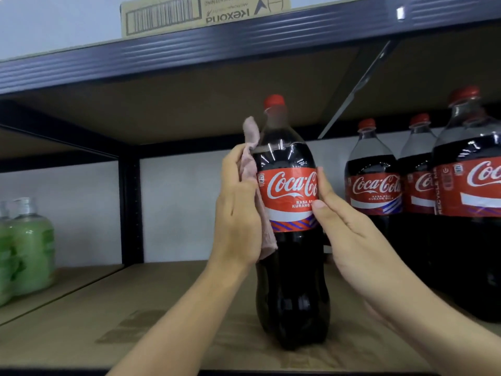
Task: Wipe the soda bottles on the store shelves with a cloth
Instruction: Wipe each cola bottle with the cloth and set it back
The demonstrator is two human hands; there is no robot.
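Left hand [238, 210]: fingers straight and together, palm pressing a pale pink cloth [250, 169] flat against the left flank of the bottle; the cloth's upper end stands up past the fingertips beside the bottle's shoulder, its lower end hangs below the palm.

Right hand [349, 234]: fingers extended, laid along the right flank of the same bottle, thumb tip resting on the label's lower right corner; a steadying touch, not a closed grasp.

Coca-Cola bottle [290, 240]: large clear plastic, red cap, upright on the shelf board [168, 316] between the two hands. Filled with dark cola to the shoulder, neck clear. Red label reads "Coca-Cola" in white script, beneath it "RASA ASLI KURANG G…", the last word cut off by the thumb; a blue-and-red striped band runs along the bottom edge.

Row of Coca-Cola bottles [374, 185]: three, to the right and further back on the same board, upright, touching one another, same labels and red caps, same dark contents. The nearest shows "RECYCLE M…" set vertically.

Green bottles [32, 245]: far left, neighbouring bay, clear with pale caps, green liquid; label unreadable.

Cardboard box [200, 14]: on the upper shelf [189, 50], barcode and "Rexona" printed upside down.
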